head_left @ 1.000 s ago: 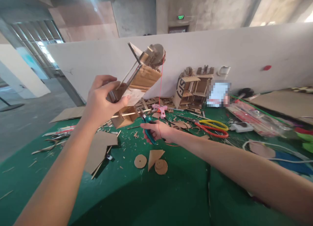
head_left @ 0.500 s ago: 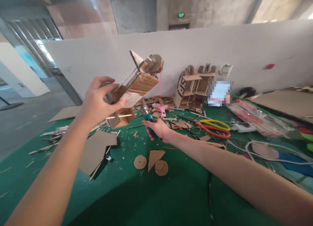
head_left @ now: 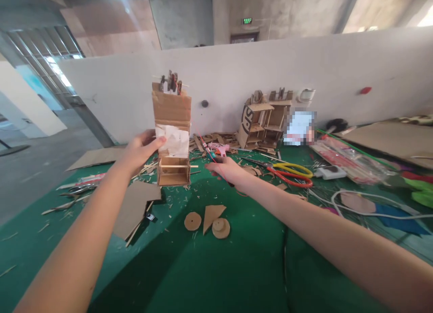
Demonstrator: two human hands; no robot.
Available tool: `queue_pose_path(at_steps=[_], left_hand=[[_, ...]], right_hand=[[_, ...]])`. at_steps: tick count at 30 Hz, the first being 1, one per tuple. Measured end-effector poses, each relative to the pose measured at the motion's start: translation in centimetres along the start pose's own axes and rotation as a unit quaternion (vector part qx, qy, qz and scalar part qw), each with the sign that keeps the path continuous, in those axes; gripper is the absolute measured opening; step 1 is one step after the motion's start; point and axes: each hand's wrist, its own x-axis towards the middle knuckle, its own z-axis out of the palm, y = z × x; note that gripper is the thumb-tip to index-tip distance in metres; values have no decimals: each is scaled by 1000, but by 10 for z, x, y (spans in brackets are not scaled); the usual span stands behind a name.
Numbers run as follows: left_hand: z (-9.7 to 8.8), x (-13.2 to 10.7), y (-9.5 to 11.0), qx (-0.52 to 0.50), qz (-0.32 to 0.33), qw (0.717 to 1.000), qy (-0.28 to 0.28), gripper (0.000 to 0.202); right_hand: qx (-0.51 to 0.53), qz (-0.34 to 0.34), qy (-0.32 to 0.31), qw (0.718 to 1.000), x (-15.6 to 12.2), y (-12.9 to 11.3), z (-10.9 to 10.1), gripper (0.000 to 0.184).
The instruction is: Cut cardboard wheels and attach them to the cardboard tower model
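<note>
My left hand [head_left: 145, 150] is closed around the left side of a tall cardboard model [head_left: 172, 110], its thumb on the white paper patch. The model stands upright in the air, with cardboard wheels [head_left: 172, 82] on a stick at its top and an open box part [head_left: 174, 174] crossed by a stick at its bottom. To the right, my right hand [head_left: 225, 168] is wrapped round the teal handle of pliers [head_left: 209, 153], jaws pointing up and left. A thin red string [head_left: 200, 131] runs by the jaws; whether they grip it I cannot tell.
Cardboard discs [head_left: 192, 221] and a triangular piece [head_left: 212, 216] lie in front on the green table [head_left: 250, 268]. Behind are a pink glue gun [head_left: 221, 149], scissors [head_left: 292, 174] and a second cardboard model [head_left: 260, 121]. Cardboard sheets [head_left: 137, 204] lie left; a white cable [head_left: 338, 200] loops right.
The cardboard model has turned from a tilted side view to upright, its wheels now at the top left. My right hand with the pliers has shifted slightly right and up.
</note>
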Motion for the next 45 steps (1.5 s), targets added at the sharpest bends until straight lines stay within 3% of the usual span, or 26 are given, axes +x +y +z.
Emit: queue_pose_path(at_steps=[1, 4, 9, 14, 20, 24, 30, 32, 35, 36, 39, 42, 45], left_hand=[[3, -2, -6, -73, -38, 996, -42, 50], [12, -8, -18, -182, -72, 969, -149, 50], [29, -15, -16, -158, -75, 944, -281, 49], [54, -25, -24, -176, -80, 947, -257, 65], [67, -30, -42, -227, -107, 947, -199, 74], [62, -29, -48, -216, -113, 952, -185, 71], [59, -29, -51, -196, -121, 957, -174, 64], [59, -30, -50, -197, -122, 957, -176, 64], [62, -34, -48, -213, -121, 954, -174, 65], [63, -37, -48, -219, -122, 954, -164, 64], [66, -53, -47, -205, -124, 965, -107, 59], [67, -75, -42, -112, -145, 983, -29, 59], [68, -95, -34, -55, -164, 984, -36, 61]], right_hand=[[-53, -2, 8, 999, 1, 0, -9, 25], [-213, -12, 32, 976, 1, 3, -36, 39], [-423, -25, 48, 904, -17, 23, -57, 57], [-520, -36, 25, 853, -27, 40, -58, 63], [-581, -62, -13, 811, -16, 33, -57, 55], [-568, -85, -7, 818, -18, 21, -45, 46], [-511, -119, 23, 851, -43, 17, -16, 30], [-463, -117, 28, 878, -51, 22, -8, 31], [-304, -110, 40, 945, -54, 35, 0, 31], [-277, -108, 45, 954, -53, 39, 2, 30], [-255, -112, 55, 959, -47, 50, 6, 27], [-261, -114, 67, 956, -45, 55, 9, 26], [-285, -119, 66, 949, -50, 54, 9, 25]])
